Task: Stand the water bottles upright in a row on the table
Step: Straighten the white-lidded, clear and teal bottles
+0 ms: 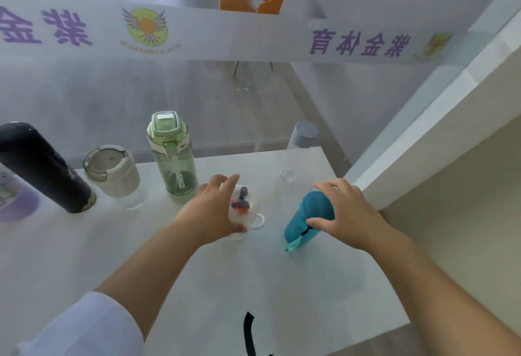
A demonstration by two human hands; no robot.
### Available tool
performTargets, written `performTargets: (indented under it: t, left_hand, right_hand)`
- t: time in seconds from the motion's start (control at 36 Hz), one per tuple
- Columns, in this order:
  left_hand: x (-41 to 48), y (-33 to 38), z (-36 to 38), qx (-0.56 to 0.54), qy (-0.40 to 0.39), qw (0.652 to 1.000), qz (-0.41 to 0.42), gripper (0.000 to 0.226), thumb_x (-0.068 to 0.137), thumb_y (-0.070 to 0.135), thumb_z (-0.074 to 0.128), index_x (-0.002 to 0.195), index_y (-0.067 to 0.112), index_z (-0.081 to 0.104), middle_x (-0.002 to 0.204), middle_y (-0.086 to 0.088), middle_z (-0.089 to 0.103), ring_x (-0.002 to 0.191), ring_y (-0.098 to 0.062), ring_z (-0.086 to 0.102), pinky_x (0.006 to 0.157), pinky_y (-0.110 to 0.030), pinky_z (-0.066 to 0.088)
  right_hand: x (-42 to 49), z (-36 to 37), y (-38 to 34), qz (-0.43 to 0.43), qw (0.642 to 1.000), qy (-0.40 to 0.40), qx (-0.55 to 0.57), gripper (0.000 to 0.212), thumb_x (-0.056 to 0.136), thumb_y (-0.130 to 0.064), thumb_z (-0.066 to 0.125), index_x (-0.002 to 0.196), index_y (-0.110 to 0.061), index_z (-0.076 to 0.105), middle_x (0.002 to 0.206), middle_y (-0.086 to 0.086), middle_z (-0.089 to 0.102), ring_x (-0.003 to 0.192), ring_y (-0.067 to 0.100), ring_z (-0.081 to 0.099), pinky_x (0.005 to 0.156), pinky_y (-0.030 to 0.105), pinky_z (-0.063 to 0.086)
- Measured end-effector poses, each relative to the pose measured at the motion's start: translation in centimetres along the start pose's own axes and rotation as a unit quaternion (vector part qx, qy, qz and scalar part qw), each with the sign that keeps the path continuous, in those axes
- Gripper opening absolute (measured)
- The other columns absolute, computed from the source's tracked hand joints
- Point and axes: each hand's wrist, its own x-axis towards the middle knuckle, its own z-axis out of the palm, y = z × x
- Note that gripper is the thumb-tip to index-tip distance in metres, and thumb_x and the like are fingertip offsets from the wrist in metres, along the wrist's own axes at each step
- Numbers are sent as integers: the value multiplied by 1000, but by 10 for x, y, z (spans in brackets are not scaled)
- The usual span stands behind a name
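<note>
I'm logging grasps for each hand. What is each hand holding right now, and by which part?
The right hand grips the teal bottle around its upper body, near the lid. The left hand rests over a white bottle; whether it grips it cannot be told.

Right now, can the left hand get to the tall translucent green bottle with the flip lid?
Probably yes. The left hand rests on a clear cup with a bird print, right beside the tall translucent green bottle. Nothing stands between them; the hand would have to let go of the cup first.
</note>
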Motion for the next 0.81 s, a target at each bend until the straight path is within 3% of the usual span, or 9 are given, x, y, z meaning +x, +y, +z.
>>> performTargets:
  t: [0.17,0.28,0.44,0.81]
  left_hand:
    - [11,3,17,-25,7,999,-35,100,63,38,81,143,24,22,144,0,32,129,-27,36,106,-35,34]
    - [15,3,24,-49,44,997,-43,80,63,31,82,131,19,41,135,-2,40,121,-26,41,102,-32,37]
    - [21,-4,32,-67,74,994,-50,65,58,30,84,114,21,53,125,1,45,113,-23,44,96,-28,37]
    - [52,-9,32,-79,112,989,-58,57,61,31,83,108,13,56,129,-1,47,115,-30,47,101,-42,40]
  right_hand:
    - [16,-2,12,-41,996,-56,52,76,79,-49,66,143,-28,30,137,-4,40,120,17,47,101,37,45]
    - [22,-4,17,-83,993,-64,46,74,79,-50,67,142,-31,34,135,-7,41,117,14,48,99,34,47]
    - [27,-1,23,-134,987,-84,30,77,71,-52,72,138,-32,38,133,-9,42,117,14,46,98,32,46]
    - [54,-1,28,-162,985,-53,32,79,72,-50,73,139,-26,39,133,-6,46,117,18,46,99,33,45]
